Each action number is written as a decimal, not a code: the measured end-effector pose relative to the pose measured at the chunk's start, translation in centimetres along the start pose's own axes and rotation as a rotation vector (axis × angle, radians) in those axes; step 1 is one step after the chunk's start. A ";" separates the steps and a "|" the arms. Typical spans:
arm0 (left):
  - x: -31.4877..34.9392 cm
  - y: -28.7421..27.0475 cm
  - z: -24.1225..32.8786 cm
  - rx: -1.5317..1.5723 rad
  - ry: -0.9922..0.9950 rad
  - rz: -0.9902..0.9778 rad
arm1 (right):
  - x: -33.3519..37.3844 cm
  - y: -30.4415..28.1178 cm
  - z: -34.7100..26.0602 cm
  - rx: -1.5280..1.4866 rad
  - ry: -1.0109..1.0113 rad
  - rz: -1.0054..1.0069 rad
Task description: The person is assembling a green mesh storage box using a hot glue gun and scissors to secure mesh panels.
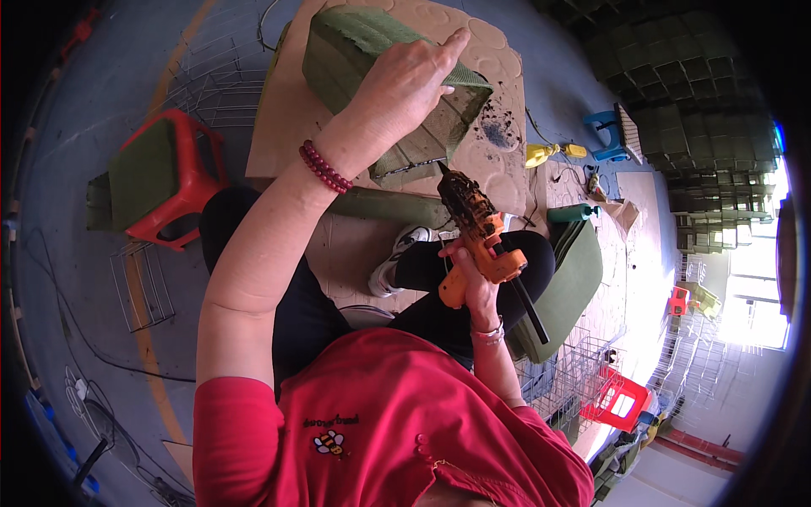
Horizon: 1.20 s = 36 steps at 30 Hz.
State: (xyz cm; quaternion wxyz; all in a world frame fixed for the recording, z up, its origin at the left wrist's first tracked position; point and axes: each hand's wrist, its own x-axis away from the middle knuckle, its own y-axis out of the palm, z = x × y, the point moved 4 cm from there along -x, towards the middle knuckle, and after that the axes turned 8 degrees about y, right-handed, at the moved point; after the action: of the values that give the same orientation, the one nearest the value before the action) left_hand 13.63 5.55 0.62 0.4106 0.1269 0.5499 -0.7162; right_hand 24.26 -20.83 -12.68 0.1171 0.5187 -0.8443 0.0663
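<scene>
My left hand [404,83] is over the near edge of a green fabric box [342,55], its thumb and fingers on either side of the ribbed fabric edge; some fingers are hidden. An upright index finger points away from me. In my right hand [478,286] is an orange glue gun [481,237], its front crusted with dark residue. A black glue stick [529,308] sticks out of its back. The gun's nozzle is close to a thin dark rod [410,168] along the box's near lower edge.
The box rests on a cardboard-topped surface [503,63] strewn with dark crumbs. A red stool [182,160] with green fabric stands left. On the right are a yellow bottle [541,154], a teal bottle [572,213], green fabric sheets [583,262] and wire frames [557,384].
</scene>
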 end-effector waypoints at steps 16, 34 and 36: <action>-0.2 1.0 0.4 -0.080 0.153 0.080 | -0.3 -0.1 0.0 0.100 0.001 0.074; -0.4 1.3 1.5 -0.098 0.134 0.086 | -0.2 0.2 -0.2 0.210 -0.029 0.207; -0.6 1.5 1.5 -0.101 0.129 0.084 | -0.2 0.3 -0.3 0.207 -0.021 0.186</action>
State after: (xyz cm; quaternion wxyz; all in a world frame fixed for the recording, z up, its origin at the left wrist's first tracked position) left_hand 15.46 4.37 0.50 0.4098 0.1750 0.6047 -0.6601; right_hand 24.07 -20.46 -12.39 0.0475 0.4481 -0.8786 0.1582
